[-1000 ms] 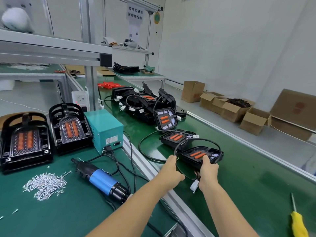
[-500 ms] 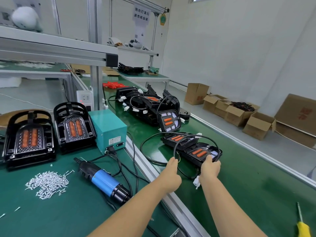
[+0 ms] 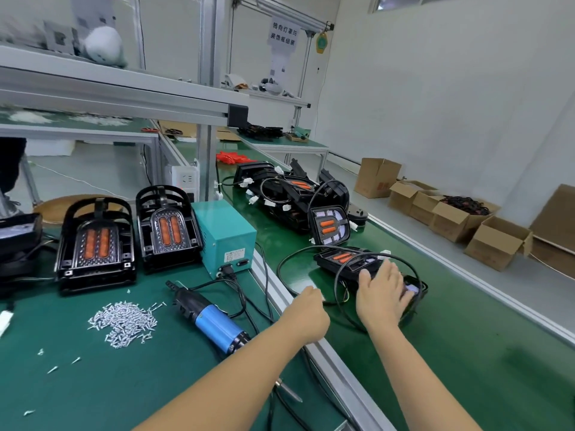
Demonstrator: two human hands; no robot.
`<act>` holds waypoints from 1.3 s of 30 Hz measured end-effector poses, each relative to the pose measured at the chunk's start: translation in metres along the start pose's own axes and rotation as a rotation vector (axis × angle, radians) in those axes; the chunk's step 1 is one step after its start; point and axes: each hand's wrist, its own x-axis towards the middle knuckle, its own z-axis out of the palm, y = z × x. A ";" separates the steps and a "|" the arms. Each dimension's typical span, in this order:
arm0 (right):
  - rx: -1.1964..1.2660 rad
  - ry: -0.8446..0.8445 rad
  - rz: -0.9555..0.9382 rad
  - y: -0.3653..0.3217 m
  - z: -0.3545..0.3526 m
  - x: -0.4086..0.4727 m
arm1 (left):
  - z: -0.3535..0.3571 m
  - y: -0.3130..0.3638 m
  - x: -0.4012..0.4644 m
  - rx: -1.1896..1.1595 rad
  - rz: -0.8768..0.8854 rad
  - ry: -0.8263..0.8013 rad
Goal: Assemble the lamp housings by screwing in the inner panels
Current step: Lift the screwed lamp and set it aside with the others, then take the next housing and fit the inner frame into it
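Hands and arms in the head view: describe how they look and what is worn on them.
Two bare forearms reach in from the bottom edge. The left hand and the right hand wear no gloves. No sleeves, watch, wristband or rings show; both arms are uncovered as far back as the frame reaches.

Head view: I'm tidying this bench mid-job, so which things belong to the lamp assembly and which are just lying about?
Job:
right hand on the nearest inner panel
left hand by its cable
two lamp housings
screw pile
electric screwdriver

Lying about:
cardboard boxes
white helmet
hanging sign
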 end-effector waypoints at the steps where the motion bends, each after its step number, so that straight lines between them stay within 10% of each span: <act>1: -0.008 -0.036 -0.036 -0.009 0.001 -0.006 | -0.005 -0.002 -0.003 0.043 0.003 0.029; 20: -0.038 -0.512 -0.640 -0.175 0.059 -0.177 | -0.092 -0.161 -0.116 0.368 -0.402 0.378; 39: 0.153 -0.583 -0.904 -0.268 0.079 -0.264 | -0.171 -0.286 -0.263 0.513 -0.521 0.897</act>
